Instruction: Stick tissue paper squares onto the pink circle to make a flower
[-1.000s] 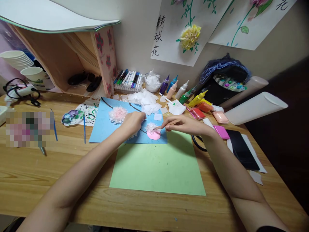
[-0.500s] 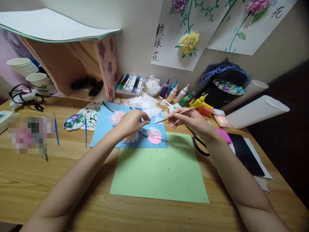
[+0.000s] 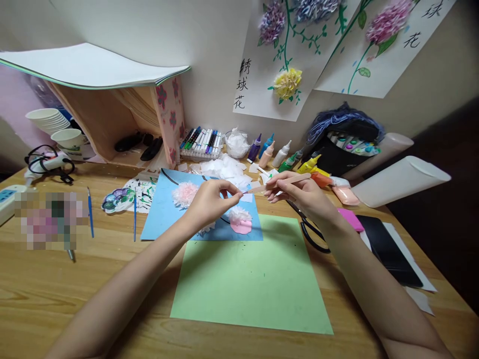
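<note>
My right hand (image 3: pixel 295 189) grips a thin, flat wooden stick (image 3: pixel 299 178), held slanted above the table. The stick's far end points left and meets the pinched fingertips of my left hand (image 3: pixel 215 197); whatever lies between those fingers is too small to make out. Both hands are in the air over a blue sheet of paper (image 3: pixel 153 224). On that sheet are a pale pink ruffled paper flower (image 3: pixel 184 194) and a white ruffled one (image 3: pixel 239 215) on a pink patch (image 3: pixel 241 227). Another white flower is mostly hidden by my left arm.
A green sheet (image 3: pixel 258 284) lies in front. Black-handled scissors (image 3: pixel 314 237) are by my right forearm. Behind are white tissue pieces (image 3: pixel 224 167), paint bottles (image 3: pixel 266 154) and a marker box (image 3: pixel 202 142). Blue brushes (image 3: pixel 90 214) and a paint-smeared sheet (image 3: pixel 144 192) lie left.
My left fingertips have moved right and now meet the stick's tip. The stick is turned so its flat side shows more. The whole view has shifted slightly upward.
</note>
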Tool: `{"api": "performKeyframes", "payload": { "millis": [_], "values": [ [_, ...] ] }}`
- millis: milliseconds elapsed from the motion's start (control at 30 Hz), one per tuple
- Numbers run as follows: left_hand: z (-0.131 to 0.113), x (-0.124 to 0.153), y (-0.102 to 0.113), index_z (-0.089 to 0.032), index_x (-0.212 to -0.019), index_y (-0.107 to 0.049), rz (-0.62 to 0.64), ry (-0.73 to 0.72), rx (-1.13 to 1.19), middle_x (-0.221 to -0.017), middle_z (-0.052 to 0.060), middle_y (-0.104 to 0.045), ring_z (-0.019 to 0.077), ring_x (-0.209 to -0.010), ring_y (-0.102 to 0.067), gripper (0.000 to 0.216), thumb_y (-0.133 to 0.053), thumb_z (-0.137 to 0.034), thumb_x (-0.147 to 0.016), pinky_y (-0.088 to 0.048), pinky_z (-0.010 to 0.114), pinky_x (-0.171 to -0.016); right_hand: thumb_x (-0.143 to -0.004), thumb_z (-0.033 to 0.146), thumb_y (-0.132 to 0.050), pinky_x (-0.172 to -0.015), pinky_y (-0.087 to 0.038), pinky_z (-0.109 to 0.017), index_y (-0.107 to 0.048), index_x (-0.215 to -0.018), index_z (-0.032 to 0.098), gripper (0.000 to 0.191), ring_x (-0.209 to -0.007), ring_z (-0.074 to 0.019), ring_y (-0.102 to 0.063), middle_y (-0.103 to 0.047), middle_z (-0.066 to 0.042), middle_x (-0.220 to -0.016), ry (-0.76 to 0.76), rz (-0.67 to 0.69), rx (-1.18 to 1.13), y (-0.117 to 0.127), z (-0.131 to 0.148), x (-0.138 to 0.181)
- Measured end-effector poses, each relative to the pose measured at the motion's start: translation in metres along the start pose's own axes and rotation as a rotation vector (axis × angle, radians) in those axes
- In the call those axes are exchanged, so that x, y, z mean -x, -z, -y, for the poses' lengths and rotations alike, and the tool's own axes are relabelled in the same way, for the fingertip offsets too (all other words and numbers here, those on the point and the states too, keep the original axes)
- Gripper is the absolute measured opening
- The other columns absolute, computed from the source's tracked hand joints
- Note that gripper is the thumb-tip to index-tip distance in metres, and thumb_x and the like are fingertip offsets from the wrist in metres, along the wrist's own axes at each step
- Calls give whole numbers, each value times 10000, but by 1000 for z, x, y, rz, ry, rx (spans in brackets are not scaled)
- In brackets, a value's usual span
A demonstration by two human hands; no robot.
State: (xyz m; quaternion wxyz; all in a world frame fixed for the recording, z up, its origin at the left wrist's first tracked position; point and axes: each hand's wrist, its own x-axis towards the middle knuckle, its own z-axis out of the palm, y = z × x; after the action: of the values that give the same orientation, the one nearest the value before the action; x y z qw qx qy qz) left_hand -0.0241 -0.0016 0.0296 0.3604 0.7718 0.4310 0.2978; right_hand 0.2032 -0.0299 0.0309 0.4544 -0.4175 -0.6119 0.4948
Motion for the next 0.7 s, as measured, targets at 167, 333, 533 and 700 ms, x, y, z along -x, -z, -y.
{"api": "performKeyframes", "payload": {
  "millis": [167,333,533,700],
  "values": [
    [-3,3,-2,-165,-606,-638,-136,-25,-8,-645,-19,-639,102,-608,-487,81,-593,-198,-665,-367,232,-599,-883,282,-557,-718,-590,-278,-696,-961,215,173,-811,-149,-671,-684,-43,-862,102,75,78,-3,6,7],
    [-7,3,-1,-156,-542,-573,-207,-8,86,-593,-20,-586,100,-598,-461,62,-582,-161,-603,-351,234,-580,-891,227,-541,-788,-576,-304,-699,-1015,245,202,-912,-167,-664,-713,-50,-967,276,152,229,-1,13,12],
    [-4,-1,2,-147,-540,-565,-226,59,264,-580,-12,-567,96,-579,-462,45,-572,-165,-581,-345,225,-548,-894,187,-526,-832,-551,-313,-681,-1079,273,256,-984,-176,-647,-712,-39,-1028,420,234,389,9,18,12],
    [8,-8,3,-150,-567,-541,-261,121,305,-595,-17,-550,94,-565,-449,70,-569,-204,-603,-340,228,-542,-881,149,-537,-723,-577,-272,-681,-1080,266,272,-945,-171,-661,-710,-41,-1038,442,174,361,18,22,18]
  ]
}}
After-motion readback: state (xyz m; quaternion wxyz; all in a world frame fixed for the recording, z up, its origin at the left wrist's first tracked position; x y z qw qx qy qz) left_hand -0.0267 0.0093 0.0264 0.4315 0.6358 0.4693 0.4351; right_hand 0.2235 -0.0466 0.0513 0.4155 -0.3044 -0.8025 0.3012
